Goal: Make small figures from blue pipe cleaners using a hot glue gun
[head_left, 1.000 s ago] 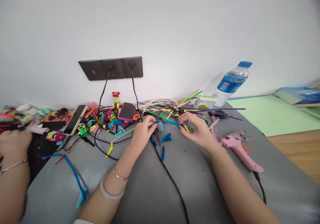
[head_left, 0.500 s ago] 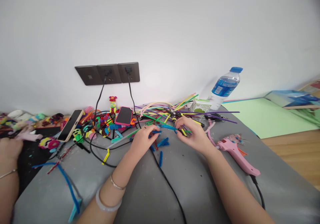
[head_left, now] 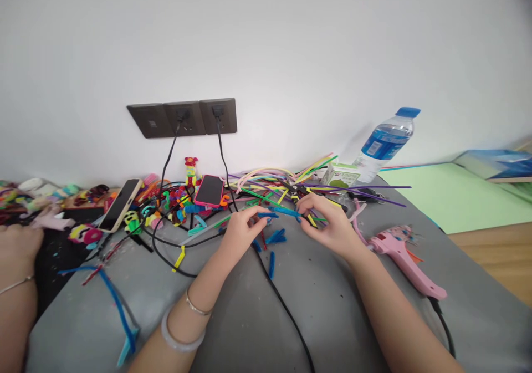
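Observation:
My left hand (head_left: 240, 233) is closed in a pinch on a short dark blue pipe cleaner piece (head_left: 268, 215), which sticks out to the right. Facing it, my right hand (head_left: 328, 224) pinches the end of a lighter blue pipe cleaner piece (head_left: 286, 211). The two pieces come close together between my fingertips; whether they touch I cannot tell. Below them on the grey table (head_left: 316, 312) lie a blue pipe cleaner bundle (head_left: 276, 236) and a short blue offcut (head_left: 271, 265). Black and yellow pliers (head_left: 296, 191) lie partly behind my right hand.
A pink glue gun (head_left: 411, 265) lies at right. Behind are loose pipe cleaners (head_left: 266, 174), a small box (head_left: 341, 174) and a water bottle (head_left: 386, 143). Black cables (head_left: 282, 301) cross the table. Phones (head_left: 210, 190) and pipe cleaner figures lie left, near another person's hand (head_left: 19, 248).
The view has shifted slightly, moving the scene's right side rightward. My left fingers have turned a little, and the dark blue piece now shows more clearly. Both hands keep their pinches.

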`<state>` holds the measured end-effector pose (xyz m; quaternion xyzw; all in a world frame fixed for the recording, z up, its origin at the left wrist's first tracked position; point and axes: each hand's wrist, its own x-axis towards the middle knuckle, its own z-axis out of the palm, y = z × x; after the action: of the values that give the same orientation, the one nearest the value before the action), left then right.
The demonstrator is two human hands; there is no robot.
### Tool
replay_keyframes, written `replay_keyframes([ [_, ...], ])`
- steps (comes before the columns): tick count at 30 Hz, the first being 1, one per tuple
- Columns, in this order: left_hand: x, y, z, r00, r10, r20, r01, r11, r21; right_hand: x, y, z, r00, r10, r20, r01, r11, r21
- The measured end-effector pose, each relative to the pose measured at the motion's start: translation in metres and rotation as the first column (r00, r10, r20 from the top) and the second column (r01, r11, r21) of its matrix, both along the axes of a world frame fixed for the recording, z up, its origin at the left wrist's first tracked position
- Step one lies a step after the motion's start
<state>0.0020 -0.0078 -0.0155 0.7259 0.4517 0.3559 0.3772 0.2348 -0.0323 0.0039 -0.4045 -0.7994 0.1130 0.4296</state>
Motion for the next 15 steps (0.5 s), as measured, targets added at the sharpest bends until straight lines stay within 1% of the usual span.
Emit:
replay_keyframes([
  [4, 0.0039, -0.0015, 0.0001, 0.985, -0.007, 0.171, 0.029, 0.991, -0.128, -0.0001, -0.0002, 0.0003, 1.000, 0.001, -0.008, -0.001, 1.000, 0.009],
  [8, 0.0062, -0.0025, 0.0021, 0.945, 0.007, 0.327, 0.082, 0.963, -0.257, -0.0001, -0.0005, -0.0001, 1.000, -0.001, 0.008, 0.001, 1.000, 0.010],
  [15, 0.0066, -0.0020, 0.0038, 0.904, 0.087, 0.419, 0.058, 0.945, -0.322, -0.0006, -0.0016, 0.0023, 1.000, -0.008, -0.001, 0.008, 1.000, 0.017],
])
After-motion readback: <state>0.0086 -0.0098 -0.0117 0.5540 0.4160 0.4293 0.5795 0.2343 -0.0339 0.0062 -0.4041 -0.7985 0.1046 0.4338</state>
